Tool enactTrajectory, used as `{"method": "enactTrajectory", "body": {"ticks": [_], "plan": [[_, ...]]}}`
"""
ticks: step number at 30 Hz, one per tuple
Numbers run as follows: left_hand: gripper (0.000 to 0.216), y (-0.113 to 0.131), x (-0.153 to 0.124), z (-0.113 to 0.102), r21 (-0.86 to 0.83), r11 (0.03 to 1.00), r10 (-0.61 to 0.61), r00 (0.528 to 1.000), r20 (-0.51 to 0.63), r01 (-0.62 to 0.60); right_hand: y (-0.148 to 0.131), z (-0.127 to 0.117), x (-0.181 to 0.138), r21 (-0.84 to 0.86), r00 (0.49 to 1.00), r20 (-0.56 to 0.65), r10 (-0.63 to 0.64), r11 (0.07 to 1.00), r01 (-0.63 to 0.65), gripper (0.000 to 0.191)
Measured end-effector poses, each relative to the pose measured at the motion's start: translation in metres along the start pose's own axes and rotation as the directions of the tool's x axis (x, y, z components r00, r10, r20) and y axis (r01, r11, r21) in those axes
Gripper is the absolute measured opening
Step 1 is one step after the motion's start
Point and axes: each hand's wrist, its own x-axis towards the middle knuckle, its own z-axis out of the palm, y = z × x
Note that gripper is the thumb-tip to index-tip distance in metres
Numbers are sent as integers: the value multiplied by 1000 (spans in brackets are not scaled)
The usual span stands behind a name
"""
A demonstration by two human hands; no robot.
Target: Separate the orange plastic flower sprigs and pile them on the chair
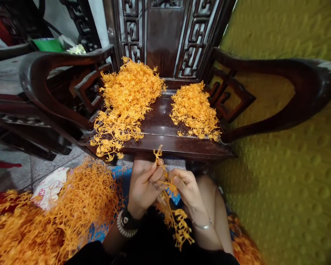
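Observation:
My left hand [145, 184] and my right hand [186, 187] meet just below the front edge of a dark wooden chair seat [165, 141]. Both pinch one orange plastic sprig [168, 198]; its tip sticks up above my left fingers and its branched end hangs down between my wrists. On the seat lie two heaps of orange pieces: a large heap [125, 105] at the left, spilling over the edge, and a smaller heap [194, 110] at the right.
A big mass of orange sprigs [52, 217] fills the lower left over a patterned cloth [51, 186]. The chair's curved armrests [278, 73] flank the seat. A yellow-green textured surface [287, 176] covers the right. More dark furniture stands at the left.

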Motion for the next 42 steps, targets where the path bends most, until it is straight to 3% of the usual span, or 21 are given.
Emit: {"method": "enactTrajectory", "body": {"ticks": [2,4,7,11,12,14,15,17,18,21,22,24,27,33,37,40,41,42], "plan": [[8,-4,-3,2,-16,1000,28,999,44,-27,5,7,-3,73,995,-97,9,997,-2,53],[11,-6,-4,2,-53,997,52,998,47,-49,6,13,-4,32,982,-188,-10,999,17,52],[17,-2,-1,-4,-151,984,88,995,-37,-93,1,14,-6,33,963,-267,-49,998,60,47],[22,7,5,-9,-197,969,128,985,-117,-150,-9,-9,1,206,936,-331,-118,959,194,48],[22,8,5,-10,-189,972,124,986,-108,-142,-10,-21,7,141,905,-398,-152,964,224,43],[21,9,3,-9,-173,978,109,991,-75,-120,-12,-52,23,-108,792,-553,-257,965,238,30],[20,8,3,-8,-168,979,107,992,-62,-116,-12,-69,33,-250,732,-603,-317,947,203,26],[19,8,1,-7,-166,980,100,994,-39,-106,-11,-102,54,-516,659,-613,-435,853,83,24],[20,7,1,-6,-165,981,99,995,-29,-102,-10,-116,63,-630,667,-583,-464,776,-11,23],[21,5,1,-3,-159,982,106,994,-6,-106,1,-141,80,-844,754,-476,-452,476,-247,21],[22,4,2,-2,-156,982,111,994,-2,-110,7,-144,82,-872,767,-455,-453,400,-281,24],[21,2,2,0,-143,982,126,992,0,-125,17,-141,81,-899,757,-424,-497,333,-285,31],[19,0,2,2,-109,985,136,991,-12,-137,28,-130,77,-902,731,-418,-539,339,-266,37],[10,-2,4,-2,-28,988,151,988,-32,-152,33,-123,88,-854,741,-496,-453,409,-321,34],[8,-2,7,-6,19,984,179,984,0,-179,37,-125,92,-863,726,-472,-500,432,-263,36],[8,-4,8,-6,49,983,178,984,16,-178,29,-114,78,-858,697,-469,-543,467,-214,34],[9,-5,8,-6,60,982,177,984,18,-178,24,-106,70,-846,705,-462,-538,506,-169,28],[10,-6,9,-5,74,981,178,984,18,-179,18,-97,60,-820,745,-439,-502,563,-104,23]]}}
